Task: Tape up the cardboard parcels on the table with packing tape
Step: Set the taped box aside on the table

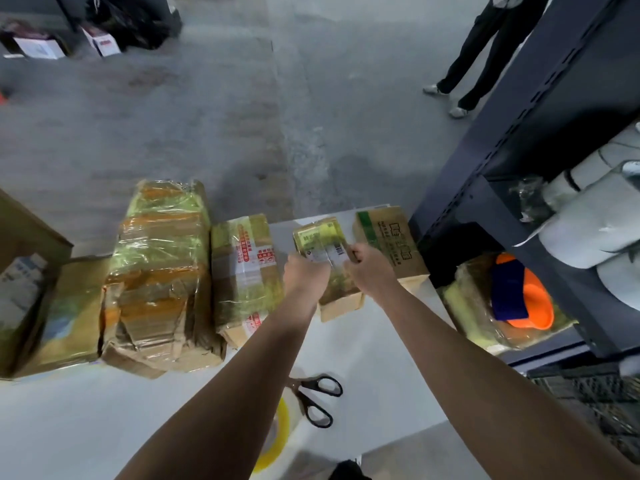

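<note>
The small parcel [319,237] sits at the far edge of the tabletop [381,341]. The left grip [304,271] curls onto its top; the right grip [369,268] pinches its right edge. Scissors [306,398] and a tape roll [284,424] lie well apart from the parcel, on its near side, towards the person

You're in a warehouse packing area, by the look of it: a bare grey concrete floor [207,98] spreads out ahead, a dark steel rack [540,98] stands at your right with big white rolls [588,230] on its shelf, and taped cardboard parcels [156,271] line your white counter [104,410], near scissors [317,396] and tape [281,434]. More boxes [104,43] sit on the floor far off.
</note>
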Available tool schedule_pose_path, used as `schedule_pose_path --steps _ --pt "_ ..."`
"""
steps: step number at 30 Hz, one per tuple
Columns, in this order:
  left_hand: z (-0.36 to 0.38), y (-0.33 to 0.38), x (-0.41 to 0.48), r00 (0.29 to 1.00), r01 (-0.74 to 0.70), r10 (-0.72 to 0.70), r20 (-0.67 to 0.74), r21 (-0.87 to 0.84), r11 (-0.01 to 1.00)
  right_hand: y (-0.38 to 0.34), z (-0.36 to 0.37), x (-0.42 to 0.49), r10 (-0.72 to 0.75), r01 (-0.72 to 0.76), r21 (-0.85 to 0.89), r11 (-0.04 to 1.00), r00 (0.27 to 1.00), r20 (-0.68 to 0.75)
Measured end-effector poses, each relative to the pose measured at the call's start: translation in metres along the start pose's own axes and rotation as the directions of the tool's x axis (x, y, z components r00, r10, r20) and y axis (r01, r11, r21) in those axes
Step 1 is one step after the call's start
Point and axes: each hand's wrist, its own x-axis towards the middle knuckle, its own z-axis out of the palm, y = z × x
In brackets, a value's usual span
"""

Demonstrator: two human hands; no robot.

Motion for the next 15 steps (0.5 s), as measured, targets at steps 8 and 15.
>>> schedule_pose_path --steps 8,15 --pt "-0.028 0.005 -0.022 0.982 -0.179 0.186 0.042 -0.126 0.976 -0.021 -0.008 -0.034 0.116 -0.043 0.261 0.964 0.955 -0.272" --pt "-0.044 -0.002 -0.061 0.95 -0.279 0.304 0.065 -0.257 0.925 -0.032 -0.008 -0.077 0.128 0.014 0.319 0.948 0.898 -0.421"
